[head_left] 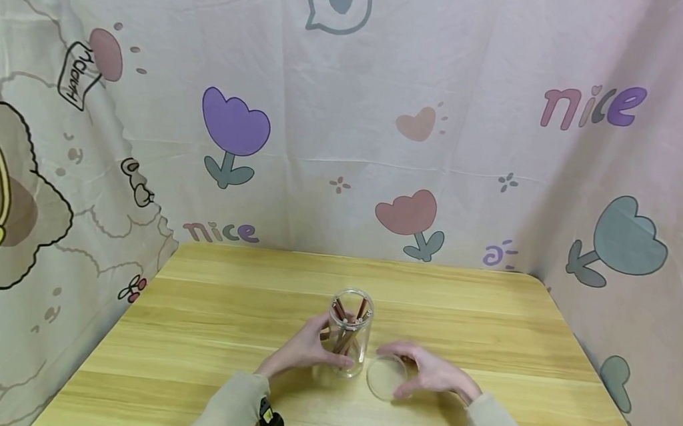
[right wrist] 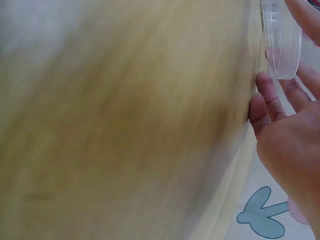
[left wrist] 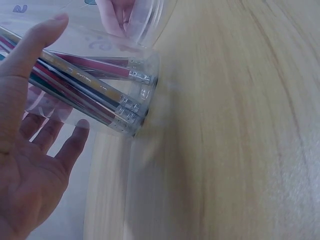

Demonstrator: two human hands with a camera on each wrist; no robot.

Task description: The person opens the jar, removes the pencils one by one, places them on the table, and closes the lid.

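Observation:
A tall clear jar (head_left: pixel 361 351) stands upright on the table, with several pencils (left wrist: pixel 85 75) leaning inside it. Their metal-banded ends are at the jar's bottom in the left wrist view. My left hand (head_left: pixel 309 345) grips the jar from the left, thumb across the near side and fingers behind it. Just right of the jar is a round clear lid (head_left: pixel 386 378), which my right hand (head_left: pixel 434 371) holds by its edge between thumb and fingers. In the right wrist view the lid (right wrist: pixel 285 45) shows its rim side-on, close to the table.
The light wooden table (head_left: pixel 240 278) reaches back to a printed cloth (head_left: pixel 335 139) with flowers and lettering, which also hangs along both sides. A small black device (head_left: pixel 269 421) is strapped at each wrist.

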